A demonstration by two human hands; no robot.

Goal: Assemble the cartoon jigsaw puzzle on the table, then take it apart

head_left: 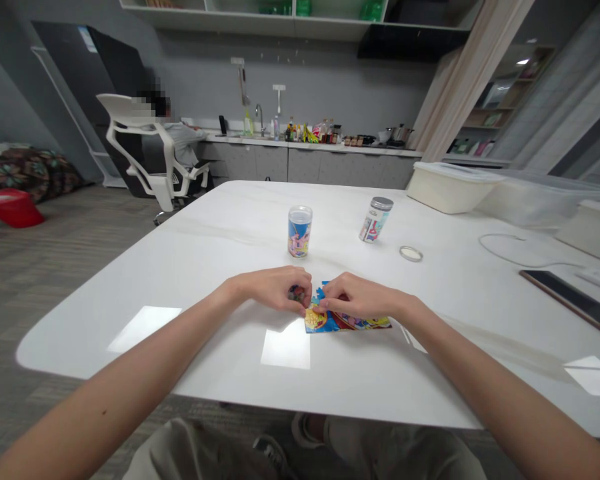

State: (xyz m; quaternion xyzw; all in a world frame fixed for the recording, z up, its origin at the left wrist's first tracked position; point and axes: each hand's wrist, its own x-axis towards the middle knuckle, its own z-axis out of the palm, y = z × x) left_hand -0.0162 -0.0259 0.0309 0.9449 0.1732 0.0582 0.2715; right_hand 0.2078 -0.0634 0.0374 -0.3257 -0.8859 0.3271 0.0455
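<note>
A small colourful jigsaw puzzle (347,323) lies on the white table (220,267) in front of me, partly assembled. My left hand (275,288) is curled, its fingers closed on puzzle pieces at the puzzle's left edge. My right hand (357,296) rests on top of the puzzle, fingertips pinched on a piece near its upper left corner. Both hands nearly touch each other. Most of the puzzle's top is hidden under my right hand.
A puzzle can (299,231) stands open behind my hands, a second can (375,219) with a lid leans to its right, and a loose lid (411,253) lies nearby. White bins (450,187) and a cable (505,250) sit at right. A person sits in a chair (145,157) far left.
</note>
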